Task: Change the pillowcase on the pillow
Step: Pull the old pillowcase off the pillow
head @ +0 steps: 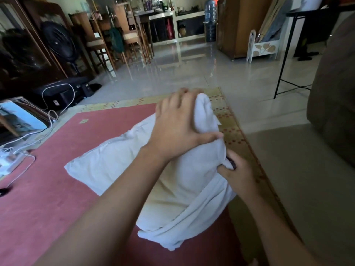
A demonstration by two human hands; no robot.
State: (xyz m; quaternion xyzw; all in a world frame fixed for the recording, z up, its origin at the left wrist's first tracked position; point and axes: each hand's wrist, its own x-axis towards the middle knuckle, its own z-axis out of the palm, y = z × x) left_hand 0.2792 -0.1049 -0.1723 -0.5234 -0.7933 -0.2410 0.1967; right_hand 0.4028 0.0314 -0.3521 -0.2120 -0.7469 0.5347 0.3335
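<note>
A white pillow (107, 166) lies on a pink rug (48, 198), inside a white pillowcase (184, 217) whose loose cloth bunches toward me. My left hand (176, 127) presses down on the pillow's raised far end, fingers curled over the top and thumb against the fabric. My right hand (238, 173) pinches a fold of the pillowcase on the pillow's right side. A small dark thing shows between its fingers; I cannot tell what it is.
The rug has a yellow patterned border (232, 131) on the right. A brown sofa (334, 93) stands at the right edge. A black box with white cables (61, 95) and some papers lie at the left. Chairs, a fan and shelves stand across the tiled floor.
</note>
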